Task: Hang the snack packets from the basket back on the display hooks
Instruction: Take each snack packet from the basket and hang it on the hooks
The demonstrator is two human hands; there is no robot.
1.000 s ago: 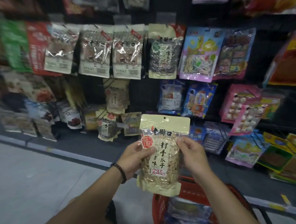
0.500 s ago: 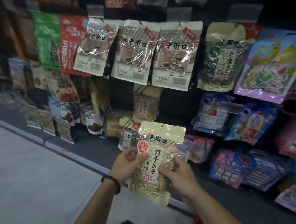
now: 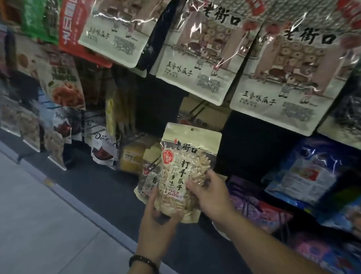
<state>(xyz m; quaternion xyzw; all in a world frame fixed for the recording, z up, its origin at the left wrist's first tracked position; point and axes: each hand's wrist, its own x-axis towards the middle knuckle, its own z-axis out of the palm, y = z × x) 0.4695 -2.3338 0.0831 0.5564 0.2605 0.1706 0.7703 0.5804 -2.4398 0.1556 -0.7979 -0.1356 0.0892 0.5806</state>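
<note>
Here each grip, left hand (image 3: 158, 223) and right hand (image 3: 211, 196), clasps the glossy, crinkly seed packet (image 3: 188, 144).

Seed pkt (image 3: 183, 171): cream top, clear window w/ tan seeds, black characters, red round seal. Hanging pkts (image 3: 202, 52) at 12–1 o'clock: cream w/ brown street drawing, black lettering. 11 o'clock: red pkt (image 3: 74, 22), green pkt (image 3: 39, 5). 3 o'clock: blue pkt (image 3: 309, 173). Floor (image 3: 30, 222) grey. Bracelet (image 3: 145, 265) black.

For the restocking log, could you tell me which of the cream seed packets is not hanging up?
The clear-windowed melon-seed packet marked 235, gripped by the left hand and right hand; the other cream packets all hang.
</note>
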